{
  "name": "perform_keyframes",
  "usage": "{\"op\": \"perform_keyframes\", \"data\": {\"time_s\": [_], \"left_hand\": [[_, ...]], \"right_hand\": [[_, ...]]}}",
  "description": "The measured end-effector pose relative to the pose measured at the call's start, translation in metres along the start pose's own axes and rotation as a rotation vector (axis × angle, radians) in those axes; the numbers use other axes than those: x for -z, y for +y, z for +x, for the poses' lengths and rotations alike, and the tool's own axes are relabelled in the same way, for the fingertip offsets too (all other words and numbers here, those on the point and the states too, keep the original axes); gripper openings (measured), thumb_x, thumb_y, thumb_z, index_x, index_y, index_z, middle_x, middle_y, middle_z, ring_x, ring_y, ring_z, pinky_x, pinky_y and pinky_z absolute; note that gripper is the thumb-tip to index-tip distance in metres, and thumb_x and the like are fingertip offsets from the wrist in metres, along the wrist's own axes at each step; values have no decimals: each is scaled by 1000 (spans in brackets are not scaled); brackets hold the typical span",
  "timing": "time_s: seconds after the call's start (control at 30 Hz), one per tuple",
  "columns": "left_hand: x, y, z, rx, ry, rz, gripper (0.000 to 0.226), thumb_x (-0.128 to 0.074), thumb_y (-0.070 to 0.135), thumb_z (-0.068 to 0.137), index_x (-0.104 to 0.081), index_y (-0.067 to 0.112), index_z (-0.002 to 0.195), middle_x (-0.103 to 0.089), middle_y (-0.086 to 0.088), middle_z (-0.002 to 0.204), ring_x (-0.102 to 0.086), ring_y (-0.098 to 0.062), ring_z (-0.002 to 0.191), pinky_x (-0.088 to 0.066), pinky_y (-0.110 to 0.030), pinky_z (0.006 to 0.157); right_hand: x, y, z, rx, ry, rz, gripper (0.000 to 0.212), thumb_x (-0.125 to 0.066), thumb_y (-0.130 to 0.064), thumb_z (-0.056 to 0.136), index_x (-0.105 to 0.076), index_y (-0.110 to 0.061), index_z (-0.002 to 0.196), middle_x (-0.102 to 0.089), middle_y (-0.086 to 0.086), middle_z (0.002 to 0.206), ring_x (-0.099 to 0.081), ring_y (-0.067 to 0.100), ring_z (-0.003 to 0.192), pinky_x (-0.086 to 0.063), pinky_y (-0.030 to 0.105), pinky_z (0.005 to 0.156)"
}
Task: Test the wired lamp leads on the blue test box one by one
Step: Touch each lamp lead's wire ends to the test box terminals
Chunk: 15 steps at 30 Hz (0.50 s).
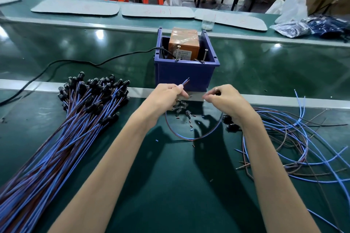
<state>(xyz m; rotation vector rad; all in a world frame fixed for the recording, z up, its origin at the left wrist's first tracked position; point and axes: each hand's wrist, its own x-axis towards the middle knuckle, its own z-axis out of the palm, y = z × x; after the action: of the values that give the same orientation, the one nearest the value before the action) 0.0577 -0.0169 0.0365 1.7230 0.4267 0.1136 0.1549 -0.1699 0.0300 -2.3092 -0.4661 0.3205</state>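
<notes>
So here's where I'm at: my left hand [166,96] has one lead [193,138] pinched between thumb and fingers, just short of its two free ends [186,81]. My right hand [225,100] is curled round the other end, fingertips closed on a small dark bit that I take to be the lamp end [217,92]. The wire droops in a loop between the two hands, down over the green bench.

What matters now is the direction. The red and blue tips stick out of my left grip, pointing up and to the right, away from me, straight at the blue test box [184,75]. They aren't touching it. The box sits just beyond both hands, and its two metal posts [177,55] [205,55] stand inside its near rim, above and past the tips.

My left hand is the closer one, so I reckon it does the reaching while the right just holds the lamp where I can see it. One snag — the tips lie side by side, almost together, and the posts stand apart, so they'll probably need spreading first.

The bundle [81,111] of leads lies on my left, and the loose wires [295,138] on my right.
</notes>
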Motion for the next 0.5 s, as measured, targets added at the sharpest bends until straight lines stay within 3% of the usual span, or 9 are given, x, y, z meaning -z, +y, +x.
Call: {"op": "perform_keyframes", "data": {"time_s": [0.1,0.17,0.27,0.33,0.4,0.5], "left_hand": [[-4,-4,2,-27,42,-115,37,-38,11,102,-63,15,75,-37,9,55,-30,-6,51,-26,-14,45],[-7,-4,2,-50,97,-237,35,-40,11,103,-64,15,77,-40,10,54,-34,-5,53,-29,-15,50],[-8,-1,3,-18,131,-470,31,-43,11,102,-67,12,82,-46,10,55,-40,-2,51,-36,-12,49],[-6,3,3,20,114,-663,27,-43,9,101,-66,8,87,-44,4,63,-42,-1,49,-37,-11,46],[-3,7,2,57,94,-851,24,-42,9,101,-64,5,91,-43,2,66,-43,-1,47,-38,-10,46],[0,10,1,95,87,-1034,21,-45,13,101,-63,5,94,-45,1,67,-46,-2,47,-40,-10,46]], "right_hand": [[-4,-4,1,31,-57,214,32,-51,-45,96,-67,-25,77,-66,-3,87,-60,11,85,-48,24,79],[-5,-8,-2,30,-100,388,35,-45,-53,95,-63,-25,83,-64,-5,75,-57,7,66,-52,25,68],[-5,-12,-7,86,-131,549,26,-56,-43,94,-69,-22,88,-45,-11,56,-37,3,51,-37,14,48],[-4,-16,-10,140,-173,692,10,-64,-22,92,-74,-18,90,-43,-11,62,-36,2,54,-32,10,46],[-2,-22,-14,181,-253,864,13,-63,-14,89,-76,-16,89,-56,-2,75,-45,1,58,-33,10,44],[1,-26,-19,196,-362,938,32,-55,-42,85,-75,-21,98,-67,-2,86,-57,2,61,-33,9,42]]}}
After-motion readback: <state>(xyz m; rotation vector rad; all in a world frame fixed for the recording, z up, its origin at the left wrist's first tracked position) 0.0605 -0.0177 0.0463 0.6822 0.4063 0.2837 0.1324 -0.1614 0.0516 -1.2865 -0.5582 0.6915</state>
